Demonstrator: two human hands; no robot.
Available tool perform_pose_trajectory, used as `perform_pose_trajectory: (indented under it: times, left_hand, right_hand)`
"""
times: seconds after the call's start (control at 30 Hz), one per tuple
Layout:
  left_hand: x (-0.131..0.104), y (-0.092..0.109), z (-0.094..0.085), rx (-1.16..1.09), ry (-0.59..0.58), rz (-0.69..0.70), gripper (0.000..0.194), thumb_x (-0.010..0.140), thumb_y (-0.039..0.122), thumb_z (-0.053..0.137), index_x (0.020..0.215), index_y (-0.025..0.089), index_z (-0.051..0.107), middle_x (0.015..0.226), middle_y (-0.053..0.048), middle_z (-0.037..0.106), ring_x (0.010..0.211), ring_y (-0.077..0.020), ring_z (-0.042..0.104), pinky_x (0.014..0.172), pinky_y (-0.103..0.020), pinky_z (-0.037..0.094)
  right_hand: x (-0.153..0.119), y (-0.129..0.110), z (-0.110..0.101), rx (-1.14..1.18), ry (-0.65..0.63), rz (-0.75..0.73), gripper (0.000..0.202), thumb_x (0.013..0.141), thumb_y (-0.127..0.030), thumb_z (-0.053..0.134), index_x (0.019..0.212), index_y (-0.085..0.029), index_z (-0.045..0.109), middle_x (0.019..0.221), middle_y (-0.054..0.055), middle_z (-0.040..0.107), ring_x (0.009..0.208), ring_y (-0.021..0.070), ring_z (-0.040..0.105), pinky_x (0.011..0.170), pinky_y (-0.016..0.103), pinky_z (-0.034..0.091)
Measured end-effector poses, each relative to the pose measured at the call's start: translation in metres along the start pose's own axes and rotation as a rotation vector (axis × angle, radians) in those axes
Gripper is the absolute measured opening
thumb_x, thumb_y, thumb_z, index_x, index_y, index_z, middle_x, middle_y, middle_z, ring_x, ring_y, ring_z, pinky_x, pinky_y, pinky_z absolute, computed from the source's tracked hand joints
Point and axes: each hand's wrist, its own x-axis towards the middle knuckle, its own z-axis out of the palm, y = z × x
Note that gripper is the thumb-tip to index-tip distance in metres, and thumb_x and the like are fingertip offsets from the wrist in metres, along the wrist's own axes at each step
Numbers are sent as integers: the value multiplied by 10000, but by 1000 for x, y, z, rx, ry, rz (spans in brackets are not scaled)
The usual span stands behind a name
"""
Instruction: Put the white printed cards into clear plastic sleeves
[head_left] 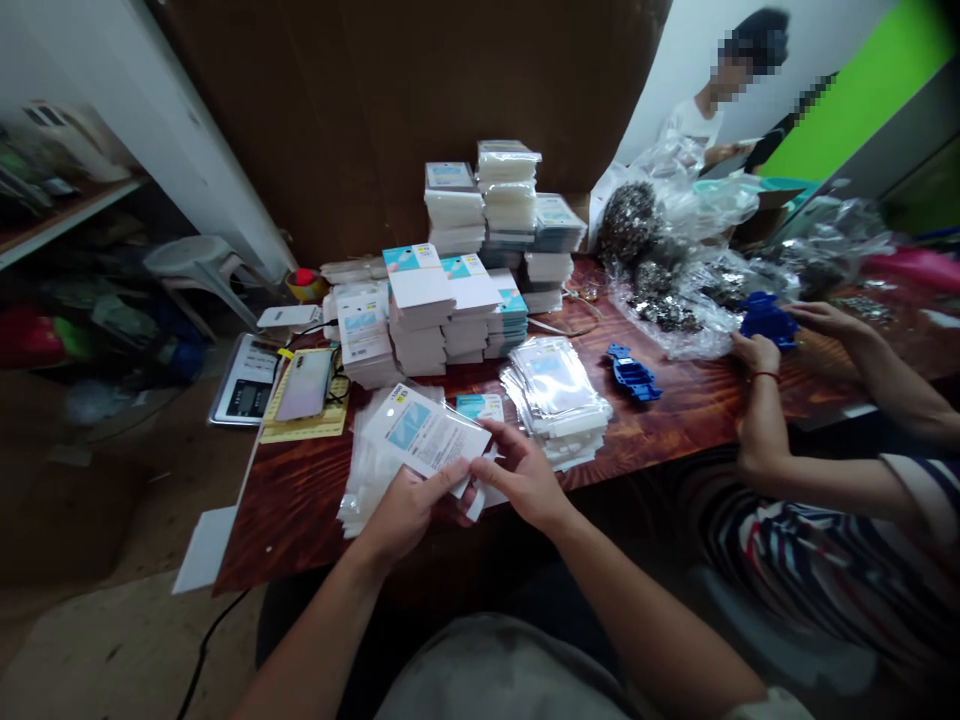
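Between my two hands is a printed white-and-blue packaging card (pixel 431 430), tilted above the table's front edge. My left hand (pixel 405 510) grips its lower edge with the thumb on top. Closed at the card's right corner is my right hand (pixel 529 480), thumb and fingers pinched together. A narrow white strip (pixel 477 503) hangs under the fingertips; whether it belongs to a bag around the card is unclear. Beneath and left of the card lie clear plastic bags (pixel 360 490). A blue-topped card (pixel 480 407) rests just behind, and a pile of bagged cards (pixel 559 400) sits to the right.
Tall stacks of cards (pixel 420 300) stand at the back. A phone (pixel 304 385) lies on a yellow pad at left, near a digital scale (pixel 247 385). Right of me, a co-worker's hands (pixel 757 355) hold a blue plastic part; another blue part (pixel 634 373) and bagged metal pieces (pixel 664 300) are nearby.
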Motion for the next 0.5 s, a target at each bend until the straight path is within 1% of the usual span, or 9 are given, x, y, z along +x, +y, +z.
perform_pose_trajectory:
  times: [0.07, 0.13, 0.17, 0.3, 0.37, 0.4, 0.43, 0.47, 0.5]
  left_hand:
    - [-1, 3, -2, 42, -38, -14, 291, 784, 365, 760, 963, 141, 717, 794, -73, 695, 629, -156, 635, 575, -268, 547]
    - [0, 4, 0, 74, -50, -17, 322, 757, 343, 785, 1000, 145, 712, 868, -84, 710, 604, -133, 628, 566, -248, 529]
    - [1, 5, 1, 93, -48, -25, 323, 760, 346, 779, 1003, 145, 707, 846, -78, 708, 572, -122, 616, 539, -235, 511]
    - [6, 5, 14, 214, 5, -75, 257, 802, 393, 703, 906, 160, 678, 599, -10, 610, 422, -113, 518, 387, -208, 367]
    - [9, 6, 19, 315, 17, -32, 244, 805, 408, 682, 878, 176, 679, 599, -9, 605, 415, -119, 499, 389, -224, 351]
    - [11, 6, 19, 381, 58, 47, 237, 808, 414, 675, 860, 183, 685, 626, -20, 619, 452, -132, 523, 426, -240, 387]
    - [12, 7, 16, 456, 159, 167, 229, 811, 415, 670, 840, 189, 689, 669, -36, 637, 525, -157, 568, 498, -266, 444]
    - [12, 8, 10, 539, 322, 313, 219, 812, 410, 668, 834, 194, 691, 740, -60, 660, 648, -196, 619, 613, -304, 497]
    - [12, 9, 2, 633, 528, 460, 206, 811, 397, 670, 853, 197, 693, 851, -90, 682, 822, -247, 646, 763, -357, 514]
  right_hand:
    - [-2, -3, -2, -23, 29, 22, 303, 766, -434, 768, 870, -187, 627, 731, -10, 645, 623, 124, 577, 582, 246, 490]
    - [-4, -8, -3, -60, 109, 34, 332, 764, -452, 769, 716, -182, 581, 628, -28, 597, 543, 103, 516, 526, 231, 446]
    - [-5, -11, -4, -64, 113, 37, 343, 756, -458, 773, 701, -181, 579, 621, -29, 590, 538, 102, 509, 513, 228, 437]
    - [-5, -23, -8, 0, 14, -7, 367, 748, -462, 769, 957, -183, 652, 807, 21, 680, 674, 150, 613, 589, 261, 500]
    - [3, -29, -19, -41, 104, -31, 431, 754, -487, 747, 1034, -175, 646, 828, 37, 695, 649, 156, 620, 588, 280, 507]
    - [9, -31, -28, -101, 185, -47, 444, 759, -506, 729, 1035, -167, 649, 799, 38, 693, 612, 155, 610, 571, 285, 502]
    - [16, -33, -40, -192, 276, -64, 447, 770, -519, 706, 1029, -159, 655, 772, 40, 689, 588, 158, 601, 563, 294, 498]
    - [24, -35, -54, -305, 372, -86, 454, 779, -521, 686, 1042, -153, 659, 767, 49, 692, 598, 173, 609, 577, 311, 503]
    - [32, -37, -70, -451, 471, -117, 455, 807, -509, 649, 1087, -150, 659, 785, 65, 697, 638, 199, 626, 602, 335, 506]
